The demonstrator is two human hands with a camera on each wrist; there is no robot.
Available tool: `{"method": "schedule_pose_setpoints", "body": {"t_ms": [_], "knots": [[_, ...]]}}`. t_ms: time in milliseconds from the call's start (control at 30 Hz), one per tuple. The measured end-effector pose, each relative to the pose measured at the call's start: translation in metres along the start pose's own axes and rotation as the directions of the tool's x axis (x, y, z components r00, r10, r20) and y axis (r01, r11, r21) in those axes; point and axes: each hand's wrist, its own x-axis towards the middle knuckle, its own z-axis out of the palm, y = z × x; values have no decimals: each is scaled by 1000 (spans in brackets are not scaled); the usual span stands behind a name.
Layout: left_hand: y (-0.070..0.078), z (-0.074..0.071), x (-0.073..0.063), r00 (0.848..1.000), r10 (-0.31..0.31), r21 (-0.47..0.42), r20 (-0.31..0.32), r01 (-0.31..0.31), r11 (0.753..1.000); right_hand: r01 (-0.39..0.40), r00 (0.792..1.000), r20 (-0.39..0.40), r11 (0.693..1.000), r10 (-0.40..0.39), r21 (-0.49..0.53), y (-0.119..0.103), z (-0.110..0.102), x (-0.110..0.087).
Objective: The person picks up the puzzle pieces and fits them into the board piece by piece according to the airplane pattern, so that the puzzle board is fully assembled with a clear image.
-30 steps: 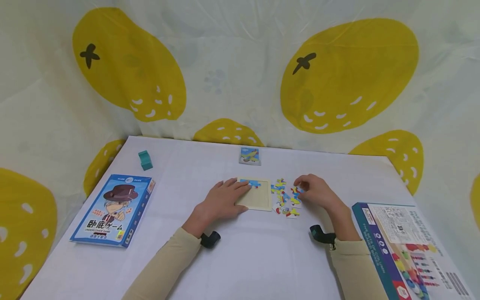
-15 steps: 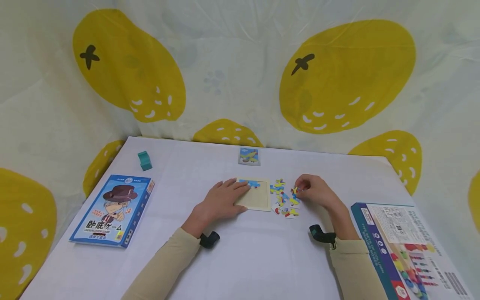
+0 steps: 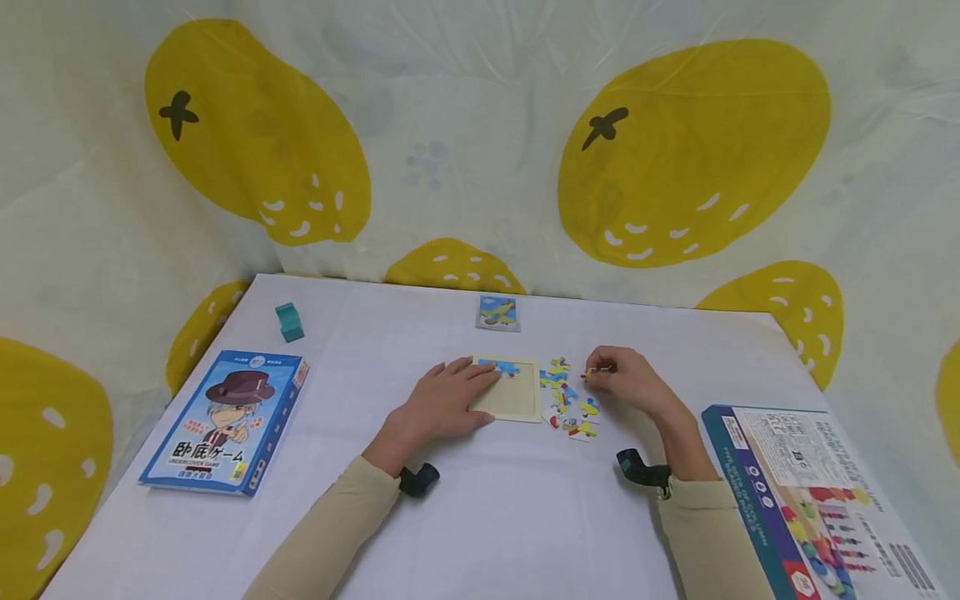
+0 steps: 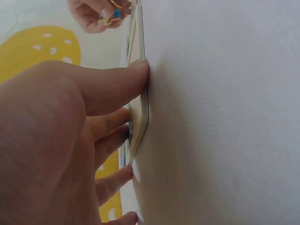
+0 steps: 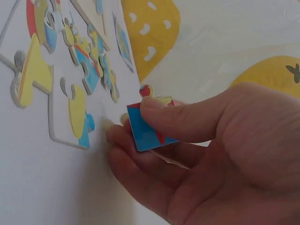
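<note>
A shallow wooden puzzle tray point(image 3: 519, 405) lies on the table with blue-and-yellow puzzle pieces point(image 3: 510, 368) along its far edge. Spread over the tray's left side, my left hand point(image 3: 444, 400) presses it flat, fingers fairly straight; its thumb point(image 4: 117, 86) lies on the near rim. My right hand point(image 3: 630, 380) pinches a blue puzzle piece point(image 5: 143, 129) with red and yellow parts between thumb and fingers, just above the table. Several loose puzzle pieces point(image 3: 561, 398) lie between the tray and my right hand. The fingers hide part of the held piece.
Behind the tray lies a small airplane picture card point(image 3: 498, 313). A blue game box point(image 3: 225, 421) and a teal block point(image 3: 290, 322) are at the left. Another box point(image 3: 810, 492) lies at the right front. A fruit-patterned curtain point(image 3: 465, 167) hangs behind the table.
My right hand has lifted a piece from the right of the loose pile, and the yellow-and-blue piece below it now shows apart. My left hand stays on the tray.
</note>
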Motion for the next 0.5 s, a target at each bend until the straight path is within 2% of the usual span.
{"method": "schedule_pose_setpoints", "body": {"t_ms": [133,333,500], "knots": [[-1,0,0,1000,-1,8,-1,1,1000,14,1000,-24,999,-13,36,-7,2,2],[-1,1,1,1000,-4,12,-3,4,1000,43,999,-27,999,-43,14,-18,10,8],[0,1,1,1000,-6,1,-1,6,1000,37,994,-107,999,-36,6,-25,20,13]]}}
